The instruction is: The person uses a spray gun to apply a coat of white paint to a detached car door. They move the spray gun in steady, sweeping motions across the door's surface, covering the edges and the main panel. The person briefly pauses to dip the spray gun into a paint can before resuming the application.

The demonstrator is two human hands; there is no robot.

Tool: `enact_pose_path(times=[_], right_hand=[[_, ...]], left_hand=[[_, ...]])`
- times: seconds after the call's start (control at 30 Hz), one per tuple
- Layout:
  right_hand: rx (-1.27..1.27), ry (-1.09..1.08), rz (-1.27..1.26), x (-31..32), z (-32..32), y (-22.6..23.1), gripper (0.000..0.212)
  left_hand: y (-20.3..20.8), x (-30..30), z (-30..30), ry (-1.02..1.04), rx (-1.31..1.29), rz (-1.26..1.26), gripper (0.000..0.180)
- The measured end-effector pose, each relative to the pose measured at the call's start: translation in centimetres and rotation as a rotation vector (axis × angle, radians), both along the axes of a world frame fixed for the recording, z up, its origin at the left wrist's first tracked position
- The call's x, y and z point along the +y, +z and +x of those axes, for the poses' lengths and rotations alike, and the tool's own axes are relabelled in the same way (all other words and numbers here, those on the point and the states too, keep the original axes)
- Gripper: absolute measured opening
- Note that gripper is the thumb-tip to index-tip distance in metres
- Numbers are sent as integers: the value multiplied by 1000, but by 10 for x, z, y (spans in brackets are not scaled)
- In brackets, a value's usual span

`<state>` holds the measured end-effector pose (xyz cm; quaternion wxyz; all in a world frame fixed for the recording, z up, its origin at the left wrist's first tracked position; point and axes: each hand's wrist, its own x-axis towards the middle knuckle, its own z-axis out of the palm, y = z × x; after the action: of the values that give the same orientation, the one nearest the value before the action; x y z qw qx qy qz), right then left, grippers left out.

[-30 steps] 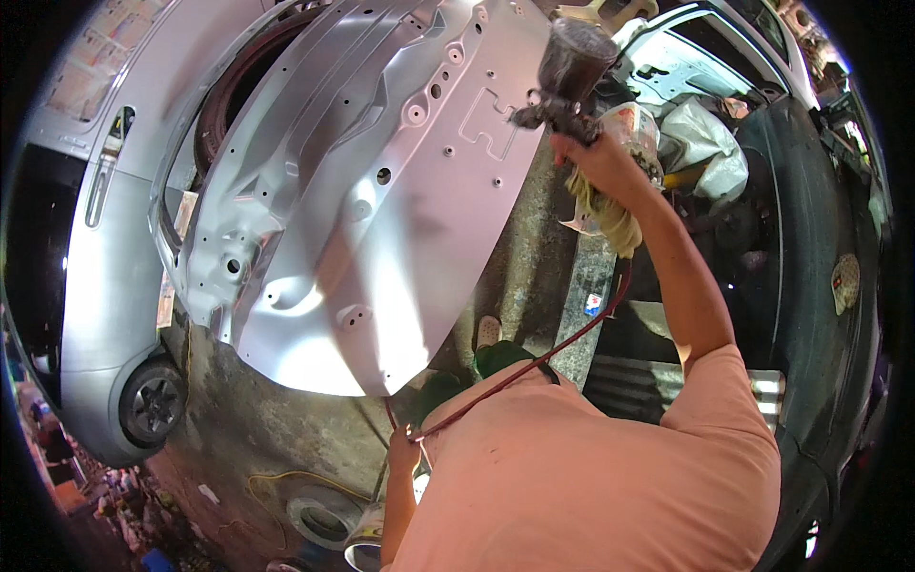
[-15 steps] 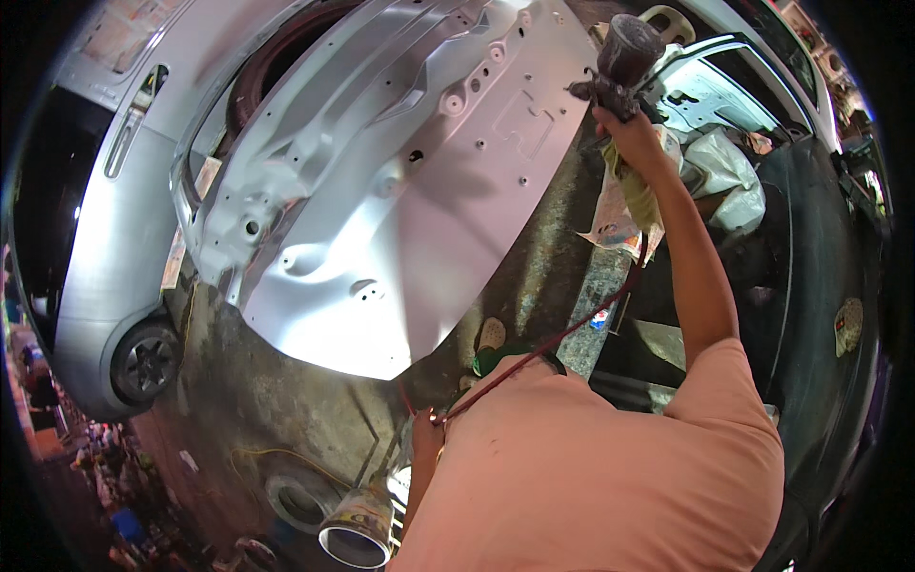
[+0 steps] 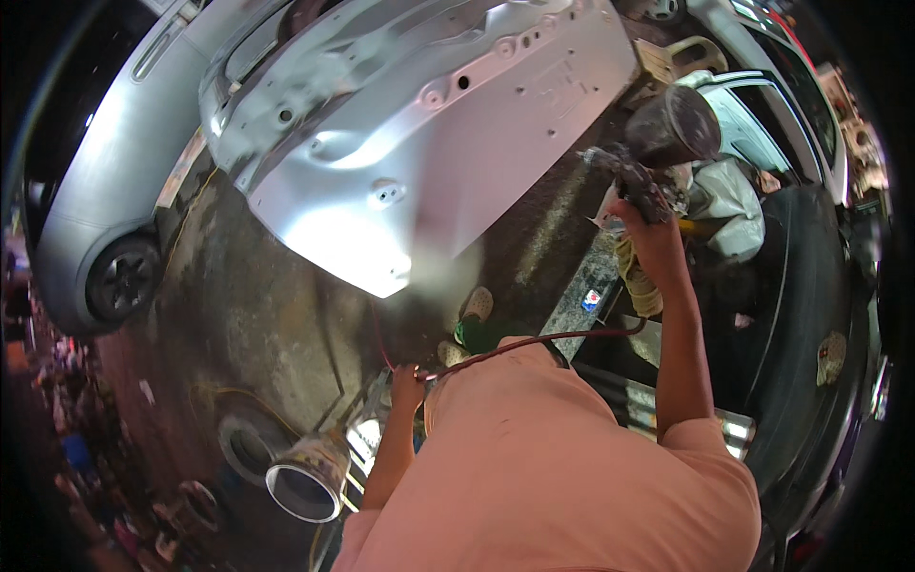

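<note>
My right hand (image 3: 656,250) is closed round the handle of a spray gun (image 3: 640,186), which carries a dark, paint-crusted cup (image 3: 675,126) on top. A yellowish cloth (image 3: 637,276) hangs below that hand, where the dark red hose (image 3: 534,340) comes off and loops back across my front. My left hand (image 3: 408,386), low at my left side, grips this hose. Ahead, a large silver car body panel (image 3: 534,124) with holes and pressed ribs stands tilted. The gun is to the right of the panel, apart from it. Pale haze blurs the panel's near edge.
A silver car body (image 3: 114,162) with a wheel (image 3: 124,278) is at the left. Near my left arm are a tyre (image 3: 250,446) and a round metal lamp or can (image 3: 305,488). A dark car panel (image 3: 805,315) and a white plastic bag (image 3: 729,205) flank my right.
My right hand has drawn the spray gun back toward me, the arm now less stretched. My left hand keeps hold of the hose. The whole view has shifted, so the panel appears higher.
</note>
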<state>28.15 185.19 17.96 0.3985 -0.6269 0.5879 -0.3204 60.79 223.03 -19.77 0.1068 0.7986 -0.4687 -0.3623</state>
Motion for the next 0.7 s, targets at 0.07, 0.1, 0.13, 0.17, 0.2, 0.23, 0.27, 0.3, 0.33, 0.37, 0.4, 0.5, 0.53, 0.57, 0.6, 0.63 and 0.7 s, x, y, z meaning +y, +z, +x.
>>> enact_pose_path(times=[0.07, 0.1, 0.13, 0.17, 0.2, 0.23, 0.27, 0.3, 0.33, 0.37, 0.4, 0.5, 0.53, 0.57, 0.6, 0.63, 0.7], right_hand=[[56, -2, -110, 30, 5, -8, 24], [87, -7, -167, 46, 5, -10, 19], [81, -14, -129, 63, 7, -9, 20], [52, 20, -93, 80, 11, -8, 21], [22, 46, -55, 97, 14, -7, 21], [-7, 74, -17, 112, 16, -6, 22], [9, 112, 116, 124, 16, -3, 35], [-48, 116, 110, 137, 17, -6, 35], [-105, 124, 104, 151, 22, -13, 35], [-162, 124, 97, 162, 27, -20, 35], [-221, 110, 149, 172, 29, -26, 36], [-253, 159, 208, 192, 32, -47, 43], [-229, 192, 215, 198, 37, -47, 53], [-235, 200, 232, 203, 39, -50, 55], [-244, 206, 252, 207, 40, -56, 57], [-252, 217, 272, 209, 40, -63, 59], [-260, 253, 249, 209, 41, -69, 55]], left_hand=[[-10, 4, 3, -146, -34, 97, 43], [-17, 8, 1, -224, -44, 146, 44], [-23, 15, -3, -232, -85, 104, 46], [-31, 24, -8, -238, -124, 61, 49], [-33, 29, -12, -253, -165, 20, 51], [-34, 36, -19, -226, -143, 57, 53], [-31, 39, -28, -201, -120, 91, 55], [-26, 37, -33, -183, -101, 121, 57], [-19, 36, -35, -104, 101, 205, 59], [1, 32, -39, 80, 443, 303, 59], [37, 26, -45, 261, 785, 398, 58], [107, 6, -51, 268, 1059, 447, 53], [122, -2, -52, 183, 1026, 429, 50], [136, -11, -53, 94, 991, 413, 48], [151, -22, -55, 6, 950, 401, 46], [172, -36, -65, -28, 1063, 244, 44], [219, -69, -88, -82, 1227, 53, 41]])
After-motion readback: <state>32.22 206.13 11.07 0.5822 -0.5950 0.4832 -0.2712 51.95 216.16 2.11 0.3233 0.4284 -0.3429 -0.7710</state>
